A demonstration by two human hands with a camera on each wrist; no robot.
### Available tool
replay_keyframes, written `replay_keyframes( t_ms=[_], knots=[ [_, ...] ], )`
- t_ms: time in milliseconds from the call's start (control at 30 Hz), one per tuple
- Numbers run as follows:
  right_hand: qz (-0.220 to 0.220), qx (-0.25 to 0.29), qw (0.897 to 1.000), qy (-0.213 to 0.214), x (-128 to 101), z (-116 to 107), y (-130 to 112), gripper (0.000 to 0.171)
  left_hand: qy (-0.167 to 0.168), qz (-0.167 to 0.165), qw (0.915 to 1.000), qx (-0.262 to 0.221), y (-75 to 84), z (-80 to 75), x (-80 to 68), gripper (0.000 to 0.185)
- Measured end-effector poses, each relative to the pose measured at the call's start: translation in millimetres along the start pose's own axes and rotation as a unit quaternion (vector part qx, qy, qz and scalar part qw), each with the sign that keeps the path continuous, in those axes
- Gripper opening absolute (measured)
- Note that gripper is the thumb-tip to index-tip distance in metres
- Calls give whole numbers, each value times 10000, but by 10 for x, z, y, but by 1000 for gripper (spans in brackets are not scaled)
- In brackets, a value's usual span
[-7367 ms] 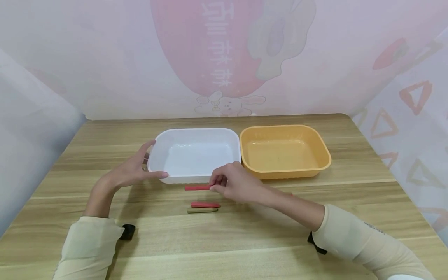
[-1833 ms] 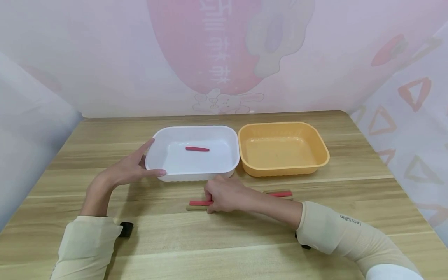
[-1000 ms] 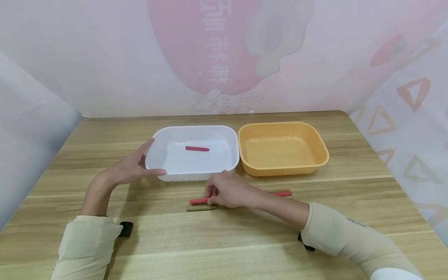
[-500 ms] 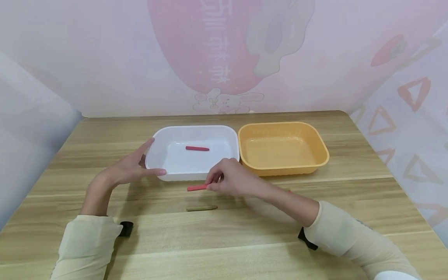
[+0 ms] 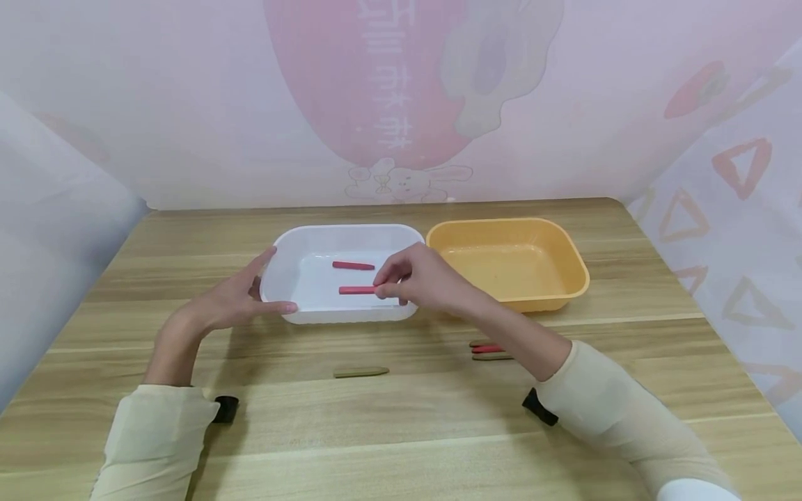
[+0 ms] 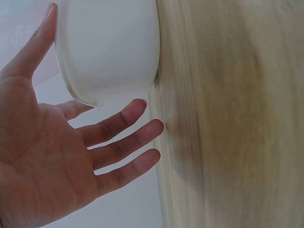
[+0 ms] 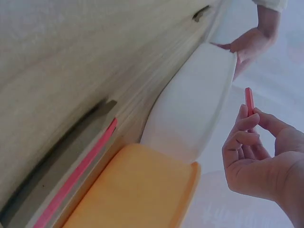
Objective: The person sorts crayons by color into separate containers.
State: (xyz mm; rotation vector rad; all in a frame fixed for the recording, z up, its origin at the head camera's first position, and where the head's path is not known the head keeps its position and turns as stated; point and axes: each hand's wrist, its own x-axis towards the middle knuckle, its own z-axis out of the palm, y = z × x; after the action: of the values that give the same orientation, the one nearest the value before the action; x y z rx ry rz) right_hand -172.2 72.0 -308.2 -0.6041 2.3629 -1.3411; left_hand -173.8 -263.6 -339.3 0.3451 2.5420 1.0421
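My right hand (image 5: 401,278) pinches one end of a red stick (image 5: 356,290) and holds it level over the near part of the white tray (image 5: 278,259). In the right wrist view the same red stick (image 7: 249,100) juts up from the fingertips (image 7: 243,124) beside the white tray (image 7: 194,99). A second red stick (image 5: 354,266) lies inside the tray. My left hand (image 5: 241,298) rests with straight fingers against the tray's left corner; the left wrist view shows the open palm (image 6: 57,156) against the white tray (image 6: 109,47).
An orange tray (image 5: 564,243) stands right of the white one, touching it. An olive stick (image 5: 361,373) lies on the wooden table (image 5: 401,431) in front. A small group of red and olive sticks (image 5: 490,350) lies by my right forearm. Pink curtains enclose the table.
My right hand has lifted the red stick from beside the olive one on the table and carried it up over the white tray. The left hand has stayed put.
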Motion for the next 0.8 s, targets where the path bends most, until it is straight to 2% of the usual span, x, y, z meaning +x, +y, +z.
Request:
replay_keyframes(
  t_ms=[200, 800],
  knots=[
    [47, 87, 9996, 279, 157, -47, 33, 6, -11, -35, 10000, -19, -1, -4, 1, 117],
    [384, -282, 9963, 716, 588, -3, 111, 6, 31, -21, 10000, 25, -1, -5, -1, 118]
  ],
)
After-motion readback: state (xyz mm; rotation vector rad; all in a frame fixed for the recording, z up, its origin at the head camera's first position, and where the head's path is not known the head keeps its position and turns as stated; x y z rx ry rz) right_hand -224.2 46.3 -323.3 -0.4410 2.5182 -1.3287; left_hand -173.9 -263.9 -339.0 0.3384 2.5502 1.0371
